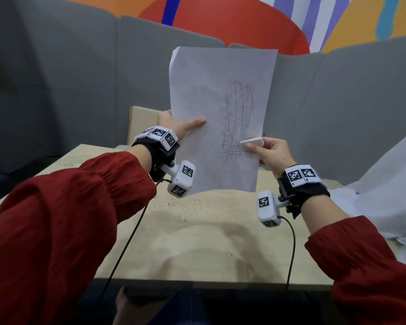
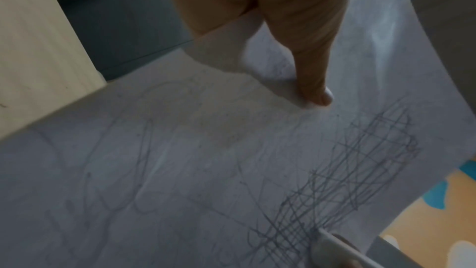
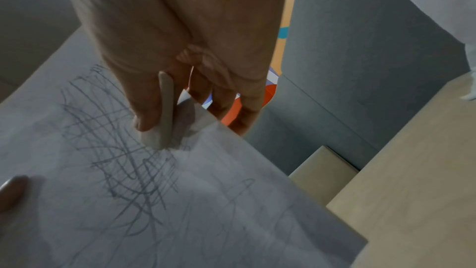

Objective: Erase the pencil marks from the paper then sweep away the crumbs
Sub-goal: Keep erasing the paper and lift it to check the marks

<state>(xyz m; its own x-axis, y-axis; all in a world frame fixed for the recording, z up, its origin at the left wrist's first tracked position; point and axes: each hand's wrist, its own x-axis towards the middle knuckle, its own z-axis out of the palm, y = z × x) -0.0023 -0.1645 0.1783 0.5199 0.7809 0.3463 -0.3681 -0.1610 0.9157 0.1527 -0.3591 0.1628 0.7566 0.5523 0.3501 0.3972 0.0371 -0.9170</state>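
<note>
Nearest, on the wooden table point(image 1: 220, 242): dark eraser crumbs point(image 1: 176, 211) scattered just below the lifted sheet, mostly left of centre, none swept yet. Two thin cables run from the wrist cams down over the front edge.

Above that, both hands hold the paper point(image 1: 211, 95) up off the table, tilted nearly upright w/ its bottom edge just over the crumbs. Left hand point(image 1: 178, 124) grips the left edge: thumb flat on the front face, other fingers behind the sheet, so their lie can't be told. Right hand point(image 1: 267, 152) is at the right edge, thumb and forefinger pinching a flat white eraser point(image 1: 252, 143); the wrist view shows the eraser tip touching the paper, remaining fingers loosely curled behind the sheet.

Pencil marks point(image 1: 238, 120) are far from gone: a dense crosshatched scribble sits on the right half, right beside the eraser, and fainter loops show across the rest in the wrist views.

Judgement: prob mid-erase, sheet raised to tip crumbs off or check progress; step 1 not finished, step 2 barely begun. Next move likely calls for laying the sheet flat again, left hand pinning it so it won't buckle, then short firm strokes over the scribble. Thin paper creases easily if rubbed in the air.

Further back: a pale wooden block point(image 1: 141, 123) behind the left hand, grey partition panels point(image 1: 56, 78), colourful wall beyond
</note>
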